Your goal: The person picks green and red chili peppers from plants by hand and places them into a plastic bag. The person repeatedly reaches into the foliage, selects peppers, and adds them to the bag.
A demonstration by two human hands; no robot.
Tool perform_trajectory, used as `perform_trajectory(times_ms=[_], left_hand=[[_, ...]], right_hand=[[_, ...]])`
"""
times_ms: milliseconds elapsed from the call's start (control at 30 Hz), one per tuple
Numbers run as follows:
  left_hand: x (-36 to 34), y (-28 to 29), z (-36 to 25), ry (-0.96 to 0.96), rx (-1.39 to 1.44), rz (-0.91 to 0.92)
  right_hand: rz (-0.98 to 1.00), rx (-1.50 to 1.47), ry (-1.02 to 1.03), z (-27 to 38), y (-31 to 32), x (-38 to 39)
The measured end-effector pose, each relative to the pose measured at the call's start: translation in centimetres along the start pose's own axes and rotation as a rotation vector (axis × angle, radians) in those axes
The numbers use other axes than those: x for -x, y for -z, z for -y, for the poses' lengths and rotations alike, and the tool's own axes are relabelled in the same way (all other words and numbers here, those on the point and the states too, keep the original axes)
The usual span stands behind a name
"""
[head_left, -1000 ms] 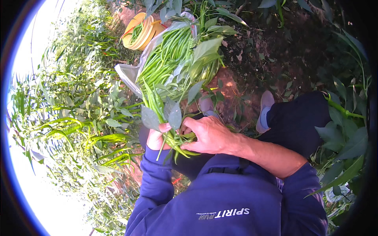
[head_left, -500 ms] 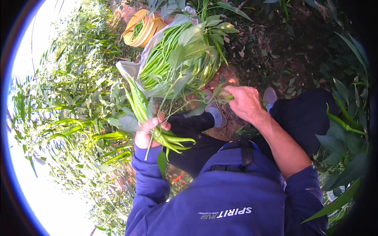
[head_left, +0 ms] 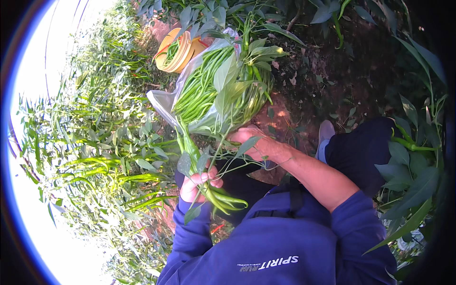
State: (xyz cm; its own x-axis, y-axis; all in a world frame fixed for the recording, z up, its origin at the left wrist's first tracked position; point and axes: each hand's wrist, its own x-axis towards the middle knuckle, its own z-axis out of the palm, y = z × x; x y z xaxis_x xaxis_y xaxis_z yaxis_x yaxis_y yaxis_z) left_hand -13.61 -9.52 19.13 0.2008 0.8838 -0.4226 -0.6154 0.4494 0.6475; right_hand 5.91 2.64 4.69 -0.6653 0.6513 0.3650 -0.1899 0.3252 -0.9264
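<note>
My left hand is closed around a bunch of long green peppers with leaves and thin stems. My right hand is curled by the lower side of a clear plastic bag, its fingertips hidden behind stems and leaves, so what they hold cannot be made out. The bag lies full of slender green peppers, with leafy branches draped over its right part.
A yellow bucket with some green peppers lies beyond the bag. Dense pepper plants fill the left, and more foliage hangs close at the right. My feet are on shaded soil with fallen leaves.
My right hand drew away from the bunch, then came back leftward to the bag's lower side. My left hand and bunch sit lower than half a second ago, as does the whole scene.
</note>
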Motion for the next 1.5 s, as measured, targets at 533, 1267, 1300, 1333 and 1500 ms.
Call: perform_trajectory(times_ms=[533,1267,1300,1333,1500], left_hand=[[0.7,1.1,6.9,0.089,-0.505,-0.366],[0.3,1.2,6.9,0.053,-0.484,-0.322],[0.2,1.1,6.8,0.069,-0.49,-0.331],[0.2,1.0,6.8,0.075,-0.493,-0.337],[0.2,1.1,6.8,0.08,-0.519,-0.324]], right_hand=[[-0.771,-0.255,-0.479,-0.4,9.6,2.5],[-0.526,0.17,-0.371,4.1,9.5,-0.7],[-0.564,0.123,-0.322,4.0,9.5,-1.0],[-0.605,0.078,-0.279,3.8,9.4,-1.5],[-0.511,-0.15,-0.47,2.9,10.2,-2.7]])
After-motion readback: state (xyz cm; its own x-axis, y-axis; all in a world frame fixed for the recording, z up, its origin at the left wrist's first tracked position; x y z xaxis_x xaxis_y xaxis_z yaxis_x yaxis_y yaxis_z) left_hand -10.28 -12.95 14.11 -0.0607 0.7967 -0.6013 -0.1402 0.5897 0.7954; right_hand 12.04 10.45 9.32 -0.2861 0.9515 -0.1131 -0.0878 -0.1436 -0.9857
